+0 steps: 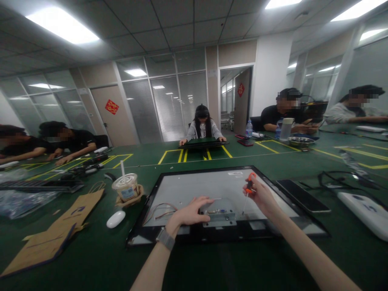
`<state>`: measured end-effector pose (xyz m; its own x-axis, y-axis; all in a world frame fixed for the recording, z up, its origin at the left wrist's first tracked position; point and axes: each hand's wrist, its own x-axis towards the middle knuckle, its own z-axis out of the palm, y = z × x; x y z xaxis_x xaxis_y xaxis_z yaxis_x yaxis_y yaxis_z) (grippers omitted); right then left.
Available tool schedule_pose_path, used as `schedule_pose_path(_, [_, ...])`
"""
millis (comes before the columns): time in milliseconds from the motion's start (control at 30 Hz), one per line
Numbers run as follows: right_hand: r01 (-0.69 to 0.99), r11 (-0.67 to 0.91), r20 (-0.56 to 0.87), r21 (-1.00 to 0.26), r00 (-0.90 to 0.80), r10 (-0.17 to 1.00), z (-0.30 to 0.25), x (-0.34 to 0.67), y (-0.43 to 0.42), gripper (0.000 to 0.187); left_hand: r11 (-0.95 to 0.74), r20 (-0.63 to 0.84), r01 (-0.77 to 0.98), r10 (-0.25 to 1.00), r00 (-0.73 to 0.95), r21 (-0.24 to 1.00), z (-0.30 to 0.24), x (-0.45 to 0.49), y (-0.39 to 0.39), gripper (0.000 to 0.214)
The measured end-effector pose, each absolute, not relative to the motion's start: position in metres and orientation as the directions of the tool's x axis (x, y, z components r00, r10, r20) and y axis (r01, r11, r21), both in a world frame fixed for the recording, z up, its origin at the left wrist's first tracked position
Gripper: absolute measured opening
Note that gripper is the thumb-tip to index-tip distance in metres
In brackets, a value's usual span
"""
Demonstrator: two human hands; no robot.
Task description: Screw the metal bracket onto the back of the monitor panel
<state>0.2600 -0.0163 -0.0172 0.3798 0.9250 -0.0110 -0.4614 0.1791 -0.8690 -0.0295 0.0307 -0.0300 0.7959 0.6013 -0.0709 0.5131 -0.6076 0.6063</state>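
In front of me lies a flat display panel (pixel 188 184) with a pale grey back and black frame. My left hand (pixel 192 210) rests on it, fingers stretched and thumb apart, at the left end of a metal bracket (pixel 222 218) with ports along its upper side. Between the fingers of my right hand (pixel 260 196) is a screwdriver (pixel 250 184) with an orange-and-black handle. Its shaft points down to the panel, right of the bracket; whether the tip touches a screw is too small to tell. A thin bundle of wires (pixel 162 208) lies left of my left hand.
Left of the panel stand a lidded drink cup (pixel 125 188) with a straw, a white mouse-shaped case (pixel 115 219) and a paper bag (pixel 57 226). At right lie a dark phone (pixel 303 196) and a white device (pixel 365 212). Across the table a person (pixel 202 125) holds another panel (pixel 203 143).
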Motion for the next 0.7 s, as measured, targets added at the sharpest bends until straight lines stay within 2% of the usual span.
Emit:
schedule_pose_path(167, [-0.455, 0.185, -0.002, -0.871, 0.381, 0.924, -0.019, 0.26, -0.015, 0.024, -0.606, -0.048, 0.519, 0.622, 0.782, 0.602, -0.032, -0.029, 0.032, 0.07])
schedule_pose_path(267, [-0.459, 0.182, -0.006, -0.87, 0.379, 0.925, -0.019, 0.261, -0.014, 0.024, -0.615, 0.023, 0.533, 0.667, 0.745, 0.581, -0.034, -0.021, 0.027, 0.064])
schedule_pose_path(400, [-0.463, 0.167, -0.027, -0.87, 0.384, 0.923, -0.019, 0.261, -0.014, 0.023, -0.6, 0.121, 0.663, 0.775, 0.62, 0.447, -0.034, 0.002, 0.01, 0.064])
schedule_pose_path(533, [-0.461, 0.165, -0.035, -0.872, 0.395, 0.918, -0.02, 0.261, -0.013, 0.023, -0.656, 0.197, 0.655, 0.747, 0.635, 0.376, -0.03, 0.025, -0.008, 0.059])
schedule_pose_path(700, [-0.469, 0.167, -0.042, -0.867, 0.403, 0.914, -0.02, 0.261, -0.012, 0.024, -0.665, 0.227, 0.646, 0.741, 0.632, 0.376, -0.027, 0.037, -0.013, 0.045])
